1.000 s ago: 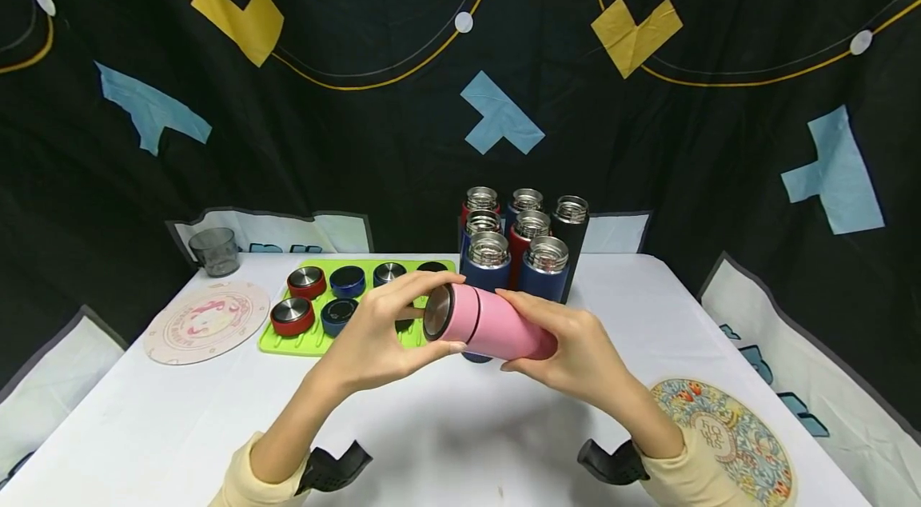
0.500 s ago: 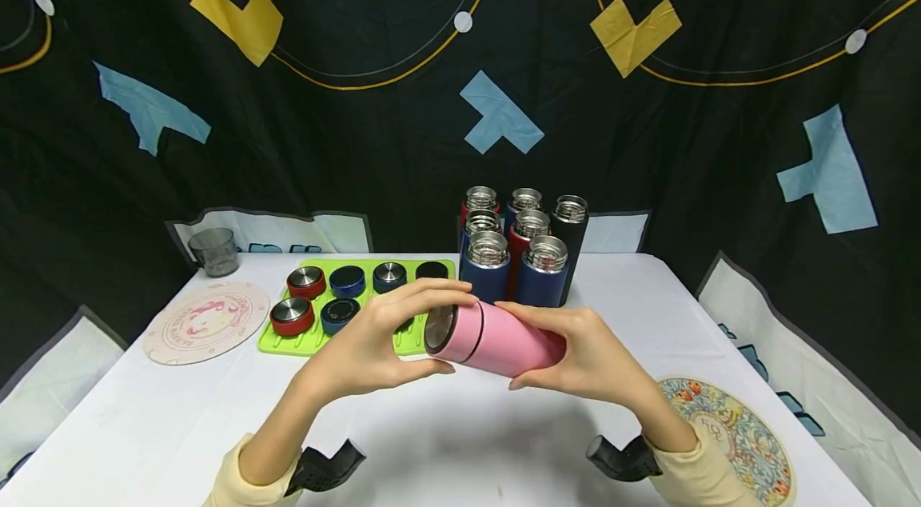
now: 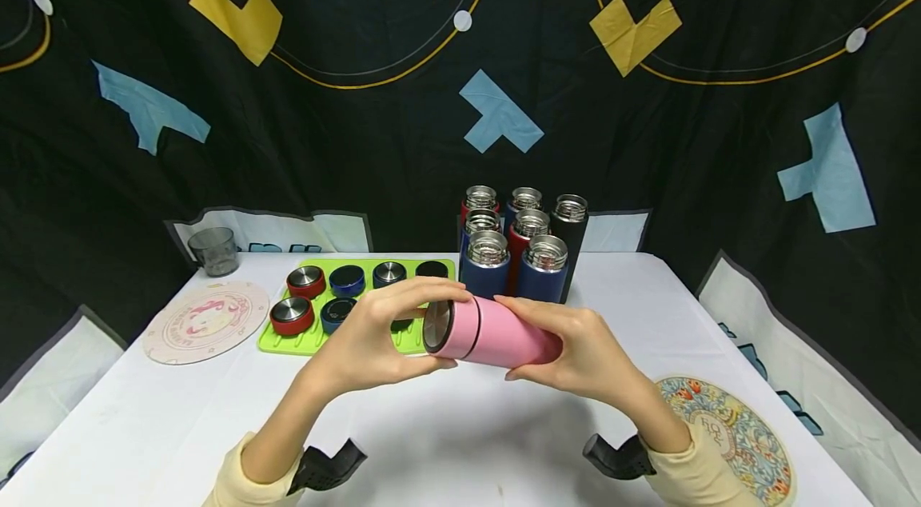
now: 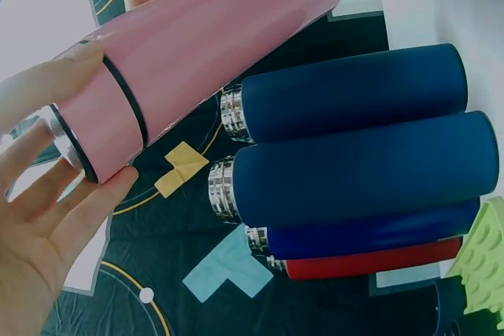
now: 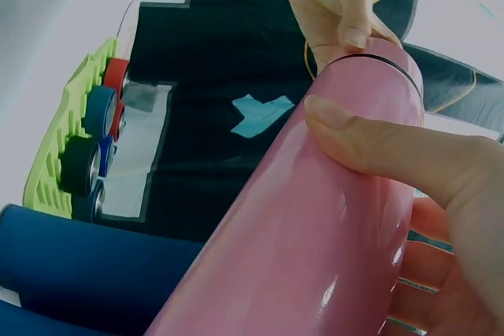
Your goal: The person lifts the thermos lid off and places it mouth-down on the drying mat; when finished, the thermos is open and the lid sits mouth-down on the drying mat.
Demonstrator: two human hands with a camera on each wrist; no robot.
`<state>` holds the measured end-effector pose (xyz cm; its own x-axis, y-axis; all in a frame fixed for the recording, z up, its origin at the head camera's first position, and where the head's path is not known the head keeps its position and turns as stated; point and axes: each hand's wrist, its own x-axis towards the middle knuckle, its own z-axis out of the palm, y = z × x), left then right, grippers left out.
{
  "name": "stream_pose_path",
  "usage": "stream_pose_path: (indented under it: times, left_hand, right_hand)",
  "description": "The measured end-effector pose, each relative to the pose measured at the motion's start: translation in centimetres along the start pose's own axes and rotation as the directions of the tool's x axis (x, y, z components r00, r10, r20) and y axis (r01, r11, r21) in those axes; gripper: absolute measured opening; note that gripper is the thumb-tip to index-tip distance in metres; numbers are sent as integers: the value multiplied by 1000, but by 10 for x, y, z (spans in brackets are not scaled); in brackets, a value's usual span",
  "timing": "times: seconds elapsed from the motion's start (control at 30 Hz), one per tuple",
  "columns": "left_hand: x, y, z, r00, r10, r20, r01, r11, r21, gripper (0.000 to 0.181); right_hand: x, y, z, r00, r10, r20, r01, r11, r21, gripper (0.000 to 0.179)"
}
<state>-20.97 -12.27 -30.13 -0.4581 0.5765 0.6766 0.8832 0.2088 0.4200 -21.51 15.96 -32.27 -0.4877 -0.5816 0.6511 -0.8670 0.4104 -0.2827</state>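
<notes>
A pink thermos bottle (image 3: 509, 336) is held up above the table, tilted on its side, its capped end toward the left. My left hand (image 3: 368, 341) grips the bottle's pink lid (image 3: 463, 329), thumb below and fingers over the top in the head view. Around the body, my right hand (image 3: 584, 349) holds the other end, its thumb (image 5: 354, 138) lying along the pink surface in the right wrist view. The lid sits on the bottle, with a dark ring (image 4: 126, 98) at the seam. Its silver end faces left.
Several lidless thermos bottles (image 3: 543, 283) stand grouped behind the hands. A green tray (image 3: 279, 344) at left carries several lids, such as a red one (image 3: 291, 317). Round mats (image 3: 209, 323) and a grey cup (image 3: 216, 253) are also on the white table (image 3: 180, 427).
Both hands and the pink thermos bottle have moved slightly down in the head view, dipping and then rising a little. The grip on lid and body stays; other things have not moved.
</notes>
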Motion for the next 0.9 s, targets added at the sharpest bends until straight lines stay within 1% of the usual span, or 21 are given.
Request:
stream_pose_path:
  times: [0.1,0.2,0.27,0.33,0.4,0.47,0.5,0.57,0.63,0.7,0.73,0.8,0.9]
  left_hand:
    - [0,0,1,999,-46,-27,46,999,-7,66]
    - [-1,-1,4,993,-96,-69,97,995,2,67]
    - [-1,-1,6,985,-138,-101,138,990,-3,67]
    - [0,-1,8,974,-187,-125,186,982,-16,67]
    - [1,-1,10,965,-226,-133,225,974,-29,68]
    - [1,-2,10,961,-246,-125,243,969,-36,68]
    - [1,-2,10,962,-246,-114,244,969,-32,69]
    - [0,-2,8,971,-222,-84,221,975,-20,70]
    - [0,-3,5,985,-168,-48,168,986,1,71]
    - [0,-3,3,994,-112,-7,112,994,18,71]
    - [0,-3,2,996,-84,12,83,996,20,70]
    - [0,-4,0,998,-49,41,48,999,21,68]
    - [0,-4,-1,998,-22,54,21,1000,11,65]
  right_hand:
    - [0,0,1,1000,-13,-21,12,998,-56,76]
    - [1,0,3,998,-42,-55,35,992,-124,77]
    - [1,0,4,996,-56,-74,43,984,-173,78]
    - [2,0,4,994,-69,-89,48,974,-220,79]
    - [2,0,4,992,-77,-96,50,965,-256,80]
    - [2,0,4,992,-84,-98,54,958,-281,81]
    - [2,0,3,992,-83,-94,53,957,-285,80]
    - [2,1,2,994,-77,-80,53,960,-274,80]
    - [2,2,0,996,-65,-56,49,968,-248,80]
    - [1,4,-1,999,-42,-30,35,980,-198,80]
    - [0,5,-2,999,-30,-18,27,985,-169,80]
    - [-1,7,-3,1000,-8,2,8,994,-113,80]
    - [-2,9,-4,1000,19,21,-17,998,-54,79]
